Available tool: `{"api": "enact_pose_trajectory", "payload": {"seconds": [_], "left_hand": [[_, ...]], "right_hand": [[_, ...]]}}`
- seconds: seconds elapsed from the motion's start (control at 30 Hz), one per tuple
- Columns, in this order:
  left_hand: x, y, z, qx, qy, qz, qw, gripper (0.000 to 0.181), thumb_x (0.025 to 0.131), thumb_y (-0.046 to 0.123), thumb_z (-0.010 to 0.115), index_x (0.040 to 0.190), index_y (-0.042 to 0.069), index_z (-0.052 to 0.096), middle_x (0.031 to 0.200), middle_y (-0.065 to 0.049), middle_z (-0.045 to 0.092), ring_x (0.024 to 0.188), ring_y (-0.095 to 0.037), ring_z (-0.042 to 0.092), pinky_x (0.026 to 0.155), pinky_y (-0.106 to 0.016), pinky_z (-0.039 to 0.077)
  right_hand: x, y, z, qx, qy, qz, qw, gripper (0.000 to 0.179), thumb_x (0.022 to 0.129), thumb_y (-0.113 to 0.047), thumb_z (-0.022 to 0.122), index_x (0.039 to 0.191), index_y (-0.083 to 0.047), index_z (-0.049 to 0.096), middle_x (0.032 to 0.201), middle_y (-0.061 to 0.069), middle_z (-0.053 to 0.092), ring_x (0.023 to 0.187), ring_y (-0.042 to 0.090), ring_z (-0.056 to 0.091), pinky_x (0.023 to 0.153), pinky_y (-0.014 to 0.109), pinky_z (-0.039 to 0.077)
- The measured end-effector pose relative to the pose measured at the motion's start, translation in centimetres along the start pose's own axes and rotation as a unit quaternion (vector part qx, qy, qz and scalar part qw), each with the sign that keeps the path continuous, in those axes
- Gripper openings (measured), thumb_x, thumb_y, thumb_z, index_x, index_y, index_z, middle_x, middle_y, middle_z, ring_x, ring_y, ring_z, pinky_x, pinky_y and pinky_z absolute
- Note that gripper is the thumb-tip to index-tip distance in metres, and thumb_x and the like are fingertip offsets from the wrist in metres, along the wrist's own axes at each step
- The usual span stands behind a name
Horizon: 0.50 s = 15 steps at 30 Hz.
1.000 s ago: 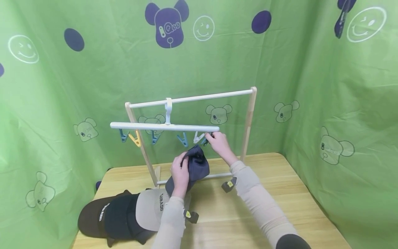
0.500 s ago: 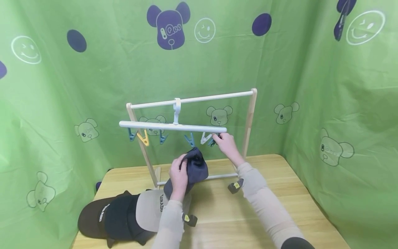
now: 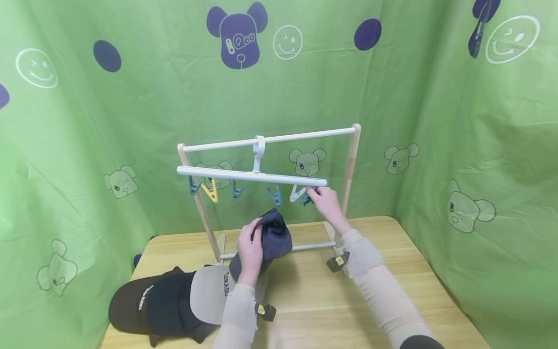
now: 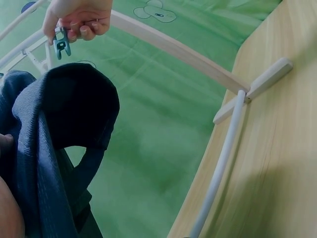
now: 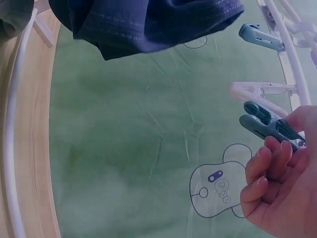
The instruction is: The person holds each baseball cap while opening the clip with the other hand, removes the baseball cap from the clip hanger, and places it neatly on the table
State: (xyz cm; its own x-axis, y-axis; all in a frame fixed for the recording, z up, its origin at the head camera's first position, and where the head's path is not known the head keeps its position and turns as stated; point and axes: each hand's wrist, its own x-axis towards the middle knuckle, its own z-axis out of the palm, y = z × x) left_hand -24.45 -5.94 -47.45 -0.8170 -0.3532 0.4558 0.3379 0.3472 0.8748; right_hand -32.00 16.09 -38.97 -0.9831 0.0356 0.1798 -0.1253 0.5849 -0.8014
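My left hand [image 3: 250, 247] grips a navy cap [image 3: 277, 238] by its edge, in front of the rack and below the hanger. In the left wrist view the cap's dark hollow and its back strap with a gap show. My right hand [image 3: 330, 206] pinches a teal clothespin [image 5: 262, 125] at the right end of the white clip hanger [image 3: 244, 175]. A white clothespin [image 5: 257, 91] hangs just beside it. Further along the bar are more blue-teal clips and a yellow clip [image 3: 211, 191]. The hanger hooks over the rack's top rod [image 3: 314, 134] and tilts down to the right.
A row of caps lies at the front left of the wooden table [image 3: 314, 300]: a brown cap [image 3: 128, 305], a black cap [image 3: 167, 303] and a beige cap [image 3: 211, 293]. The rack's right post [image 3: 350, 165] stands behind my right hand. Green curtains [image 3: 144, 97] surround the table.
The hanger has shifted to the right along the rod with my right hand, its right end now a bit lower. My left hand and the navy cap have hardly moved.
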Motion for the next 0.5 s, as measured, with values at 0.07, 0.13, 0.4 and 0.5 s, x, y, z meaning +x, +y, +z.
{"api": "enact_pose_trajectory", "payload": {"seconds": [0.07,0.13,0.4,0.5], "left_hand": [[-0.1,0.0,0.0,0.000,0.003,0.006,1.0000,0.022,0.093,0.012,0.063,0.111,0.017,0.074,0.102,-0.005,0.073,0.096,-0.024,0.069,0.089,-0.042,0.054],[-0.1,0.0,-0.1,0.003,0.005,0.012,0.9999,0.022,0.093,0.013,0.063,0.111,0.018,0.074,0.101,-0.005,0.073,0.095,-0.023,0.069,0.088,-0.041,0.055],[-0.6,0.2,-0.3,0.009,-0.004,0.014,0.9999,0.022,0.093,0.013,0.063,0.111,0.018,0.074,0.103,-0.005,0.073,0.097,-0.023,0.069,0.089,-0.042,0.055],[-0.8,0.3,-0.4,0.009,-0.010,0.013,0.9998,0.023,0.093,0.013,0.063,0.112,0.019,0.074,0.104,-0.005,0.073,0.098,-0.023,0.069,0.090,-0.042,0.055]], "right_hand": [[0.0,0.2,-0.3,-0.002,0.002,-0.001,1.0000,0.039,0.096,-0.037,0.051,0.065,-0.013,0.049,0.056,-0.005,0.047,0.049,0.011,0.040,0.046,0.022,0.034],[0.0,0.4,-0.6,-0.002,0.005,-0.002,1.0000,0.039,0.096,-0.035,0.051,0.064,-0.013,0.048,0.055,-0.005,0.047,0.049,0.011,0.040,0.046,0.023,0.034],[0.0,1.3,-1.6,0.005,-0.004,0.002,1.0000,0.039,0.098,-0.034,0.050,0.070,-0.007,0.052,0.055,-0.005,0.046,0.048,0.010,0.038,0.044,0.022,0.034],[0.0,1.8,-2.0,0.014,-0.012,0.004,0.9998,0.038,0.099,-0.033,0.048,0.072,-0.006,0.052,0.055,-0.005,0.045,0.048,0.009,0.037,0.044,0.022,0.033]]}}
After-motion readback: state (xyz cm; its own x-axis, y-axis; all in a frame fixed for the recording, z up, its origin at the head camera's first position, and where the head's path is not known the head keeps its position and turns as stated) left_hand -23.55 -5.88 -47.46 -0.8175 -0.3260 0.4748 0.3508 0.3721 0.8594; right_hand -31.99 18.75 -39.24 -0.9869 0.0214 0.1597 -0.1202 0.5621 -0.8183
